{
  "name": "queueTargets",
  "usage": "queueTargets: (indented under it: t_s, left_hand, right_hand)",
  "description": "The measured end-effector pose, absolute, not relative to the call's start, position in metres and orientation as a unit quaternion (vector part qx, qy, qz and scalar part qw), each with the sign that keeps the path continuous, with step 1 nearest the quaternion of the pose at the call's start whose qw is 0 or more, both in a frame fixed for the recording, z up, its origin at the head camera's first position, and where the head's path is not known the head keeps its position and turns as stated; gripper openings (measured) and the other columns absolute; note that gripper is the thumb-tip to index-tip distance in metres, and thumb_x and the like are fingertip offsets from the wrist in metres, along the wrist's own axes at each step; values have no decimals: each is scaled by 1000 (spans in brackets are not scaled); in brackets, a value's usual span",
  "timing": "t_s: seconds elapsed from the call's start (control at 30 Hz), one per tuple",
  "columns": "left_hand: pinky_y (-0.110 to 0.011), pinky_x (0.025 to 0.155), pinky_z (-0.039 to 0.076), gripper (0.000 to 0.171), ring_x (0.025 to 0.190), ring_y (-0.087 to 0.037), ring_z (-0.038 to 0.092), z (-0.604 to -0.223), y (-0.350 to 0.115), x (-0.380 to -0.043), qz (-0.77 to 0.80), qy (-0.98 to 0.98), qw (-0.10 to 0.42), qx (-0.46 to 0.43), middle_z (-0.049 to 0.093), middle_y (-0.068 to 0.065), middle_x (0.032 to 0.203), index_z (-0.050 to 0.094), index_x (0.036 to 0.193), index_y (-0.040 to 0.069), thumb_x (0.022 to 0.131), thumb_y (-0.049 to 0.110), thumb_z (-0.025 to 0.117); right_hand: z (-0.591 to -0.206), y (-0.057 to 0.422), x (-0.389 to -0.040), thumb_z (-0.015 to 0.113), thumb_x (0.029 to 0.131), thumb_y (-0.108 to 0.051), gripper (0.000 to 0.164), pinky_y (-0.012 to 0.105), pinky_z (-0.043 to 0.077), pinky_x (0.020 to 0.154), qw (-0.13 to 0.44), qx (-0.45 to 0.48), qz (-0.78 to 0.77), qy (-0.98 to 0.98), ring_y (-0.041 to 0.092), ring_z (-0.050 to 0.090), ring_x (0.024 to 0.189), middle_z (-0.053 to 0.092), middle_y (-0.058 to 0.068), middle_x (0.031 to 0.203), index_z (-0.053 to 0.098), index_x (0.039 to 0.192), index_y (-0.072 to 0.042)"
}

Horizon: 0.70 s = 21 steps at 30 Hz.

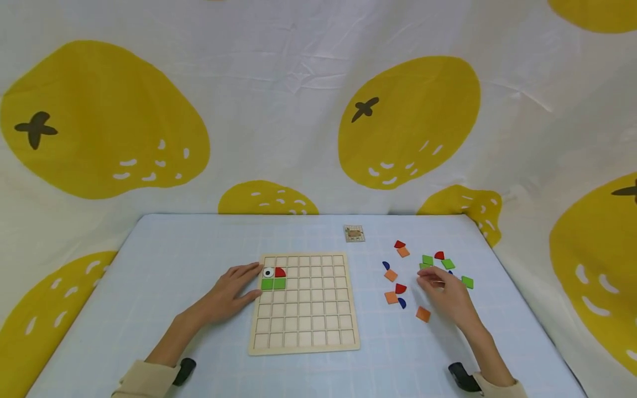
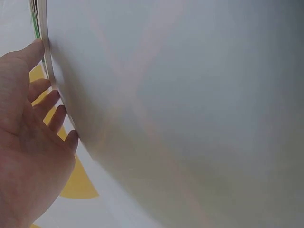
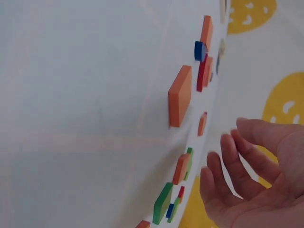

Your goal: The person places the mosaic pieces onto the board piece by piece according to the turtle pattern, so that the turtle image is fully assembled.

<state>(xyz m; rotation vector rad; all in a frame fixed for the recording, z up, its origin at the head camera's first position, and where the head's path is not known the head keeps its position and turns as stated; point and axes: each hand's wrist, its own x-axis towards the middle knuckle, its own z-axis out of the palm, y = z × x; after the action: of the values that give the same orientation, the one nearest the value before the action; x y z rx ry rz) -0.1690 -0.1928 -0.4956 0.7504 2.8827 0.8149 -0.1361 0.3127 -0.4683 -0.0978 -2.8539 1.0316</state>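
Backing the whole: a curtain [image 1: 278,127], white with yellow fruit.

Table [image 1: 199,249]: pale cloth, carrying everything listed below.

Board [image 1: 305,324]: pale wood, gridded, left of the loose pieces; most cells vacant, four pieces set near its upper left corner.

Left hand [image 1: 230,293]: fingers extended and spread, at the board's left edge, gripping nothing.

Right hand [image 1: 445,293]: among the loose pieces; fingers bent, thumb near the forefinger, the gap narrow and no piece seen in it.

Card [image 1: 355,233]: small, printed, beyond the board's upper right corner.

Green squares: two in the board, side by side; others loose. Governing relation, as judged: one loose green square [image 1: 427,259] lies just beyond the right fingertips, away from the person; being square, it has no long axis. The right hand is much the nearer.

Orange squares [image 1: 423,314]: four in plain view, between board and right hand.

Eye [image 1: 269,272]: round, in the board, above a green square.

Red quarters [image 1: 400,288]: one in the board beside the eye, three loose.

Blue halves [image 1: 402,303]: loose; one partly hidden behind the right hand.
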Motion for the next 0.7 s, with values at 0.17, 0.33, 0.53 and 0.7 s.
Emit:
queueTargets:
  t_s: [0.17, 0.33, 0.53, 0.7]
  left_hand:
    - [-65, 112, 33, 64, 141, -42, 39, -497, -193, -169, 263, 933, 23, 246, 43, -17, 158, 44, 156, 5, 102, 32, 66]
    - [-65, 112, 33, 64, 141, -41, 39, -499, -193, -169, 260, 933, 22, 249, 43, -17, 159, 44, 156, 6, 103, 33, 65]
    - [-65, 112, 33, 64, 141, -42, 38, -499, -194, -169, 264, 932, 24, 247, 42, -17, 159, 44, 156, 6, 103, 33, 65]
    - [-65, 112, 33, 63, 141, -42, 39, -500, -194, -170, 264, 931, 22, 249, 43, -17, 158, 44, 156, 5, 103, 32, 65]
  right_hand:
    - [-473, 327, -129, 70, 100, -16, 27, 41, 56, 95, 47, -44, 334, -940, 34, 64, 109, 71, 15, 112, 69, 122, -1]
    - [-475, 341, -120, 70, 99, -16, 28, 59, 50, 100, 28, -59, 330, -942, 40, 58, 116, 69, 20, 118, 68, 123, 0]
    - [-476, 356, -112, 71, 98, -16, 35, 64, 44, 101, 3, -66, 323, -944, 46, 52, 120, 63, 28, 129, 65, 127, 3]
    - [-482, 364, -108, 72, 97, -12, 36, 62, 46, 101, 3, -62, 321, -945, 45, 54, 120, 62, 28, 130, 64, 128, 3]
